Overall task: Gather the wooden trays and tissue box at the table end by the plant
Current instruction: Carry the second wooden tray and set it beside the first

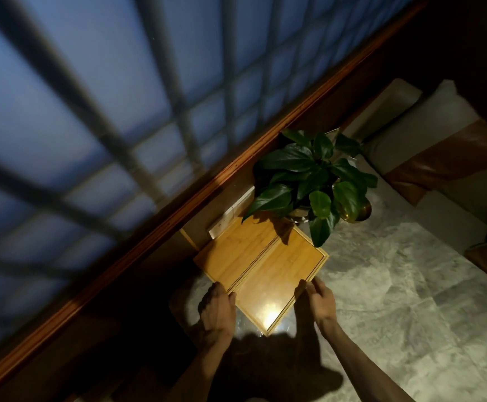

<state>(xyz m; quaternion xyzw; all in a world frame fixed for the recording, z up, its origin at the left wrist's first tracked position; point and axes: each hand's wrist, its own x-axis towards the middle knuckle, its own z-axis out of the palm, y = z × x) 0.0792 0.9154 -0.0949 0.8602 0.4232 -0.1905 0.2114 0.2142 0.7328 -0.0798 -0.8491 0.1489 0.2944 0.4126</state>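
A bamboo-coloured wooden tray [282,274] lies on the marble table [410,300], partly overlapping a second wooden tray [236,250] beside it toward the wall. Both reach up to the potted plant [312,175] at the table's far end. My left hand [217,309] grips the near-left edge of the top tray. My right hand [320,300] holds its near-right edge, thumb on the rim. A light reflection glares on the tray near its closest corner. No tissue box is in view.
A wooden rail [178,204] and a glass-block window [91,111] run along the left. A white wall socket strip [224,221] sits just behind the trays. Cushioned seating [439,146] with brown bands lies beyond the plant at the right.
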